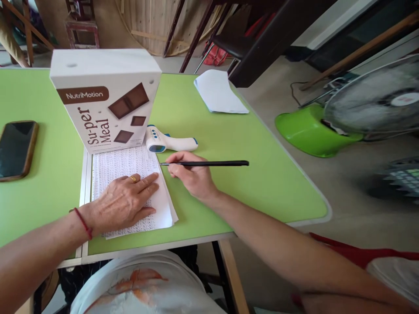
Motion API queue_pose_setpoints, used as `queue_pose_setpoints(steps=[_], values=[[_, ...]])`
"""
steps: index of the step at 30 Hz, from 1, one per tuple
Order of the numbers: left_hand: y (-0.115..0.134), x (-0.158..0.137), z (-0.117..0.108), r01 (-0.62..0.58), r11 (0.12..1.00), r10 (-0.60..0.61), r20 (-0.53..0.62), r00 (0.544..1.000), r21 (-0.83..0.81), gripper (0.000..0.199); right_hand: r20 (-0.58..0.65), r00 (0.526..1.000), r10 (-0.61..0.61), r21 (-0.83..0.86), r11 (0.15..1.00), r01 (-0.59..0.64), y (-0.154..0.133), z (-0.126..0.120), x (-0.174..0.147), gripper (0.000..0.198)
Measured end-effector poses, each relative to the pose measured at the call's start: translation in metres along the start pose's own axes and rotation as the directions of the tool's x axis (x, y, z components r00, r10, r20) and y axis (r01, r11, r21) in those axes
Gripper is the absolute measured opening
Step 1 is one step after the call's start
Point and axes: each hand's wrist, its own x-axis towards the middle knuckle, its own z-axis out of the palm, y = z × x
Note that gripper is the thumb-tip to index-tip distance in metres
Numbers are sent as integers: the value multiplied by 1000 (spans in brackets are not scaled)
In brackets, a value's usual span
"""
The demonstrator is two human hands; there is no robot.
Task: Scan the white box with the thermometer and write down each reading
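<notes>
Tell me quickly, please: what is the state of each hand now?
Left hand: open, resting palm-down on the written sheets.
Right hand: closed, holding the black pen.

Green table [262, 183], greyish floor [343, 192]

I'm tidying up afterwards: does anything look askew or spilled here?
Nothing looks spilled. The written sheets under the left hand fan out unevenly at their near right corner, and the loose papers lie askew by the right edge of the table.
</notes>
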Motion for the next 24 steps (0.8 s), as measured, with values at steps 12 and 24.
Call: queue_pose_setpoints(steps=[12,24], values=[[4,4,-5,29,1000,-29,47,998,2,40,-44,975,-218,-278,940,197,3,5,-4,14],[4,5,-3,35,999,-36,73,997,6,41,17,963,-268,-301,917,261,4,5,-4,12]])
